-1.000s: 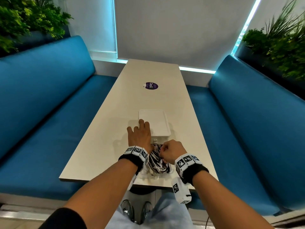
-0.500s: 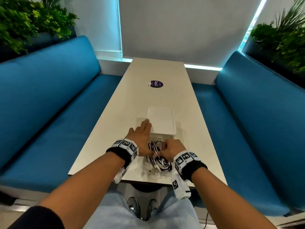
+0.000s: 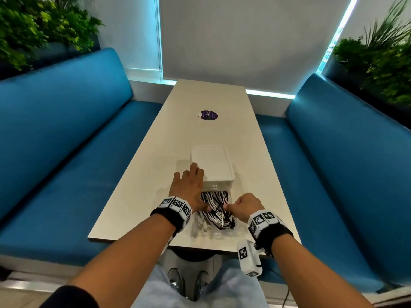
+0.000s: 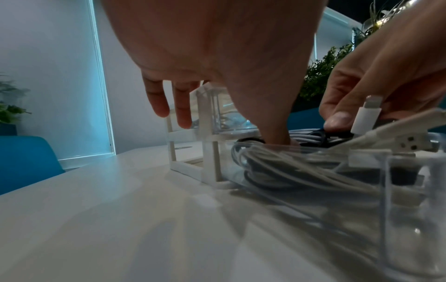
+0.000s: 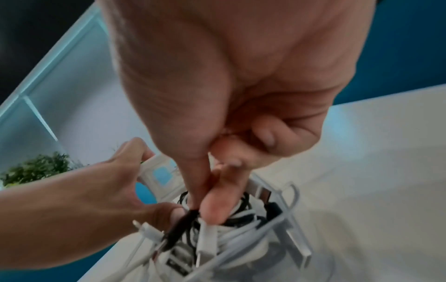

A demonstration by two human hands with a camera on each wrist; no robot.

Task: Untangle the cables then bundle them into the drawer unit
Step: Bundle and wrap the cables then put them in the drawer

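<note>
From the head view, the white drawer unit stood on the pale table with its clear drawer pulled out toward the person, and the cables, black and white, lay heaped inside that drawer. The left hand lay with straight fingers along the unit's left side, thumb turned down into the drawer; the right hand was curled at the drawer's right edge. The left wrist view showed what the head view could not: the left thumb pressed down among the coils behind the drawer's clear wall, and a white plug stood upright against the right hand's fingertips. The right wrist view alone made plain that the right thumb and forefinger pinched a black cable end above the heap, the other fingers folded into the palm. Blue benches flanked the table, a purple sticker lay farther along it, and green plants stood behind. Both palms filled the top of the wrist views and hid much of the unit. Which cable ran to which plug could not be made out, and the drawer's near corner was blurred.
</note>
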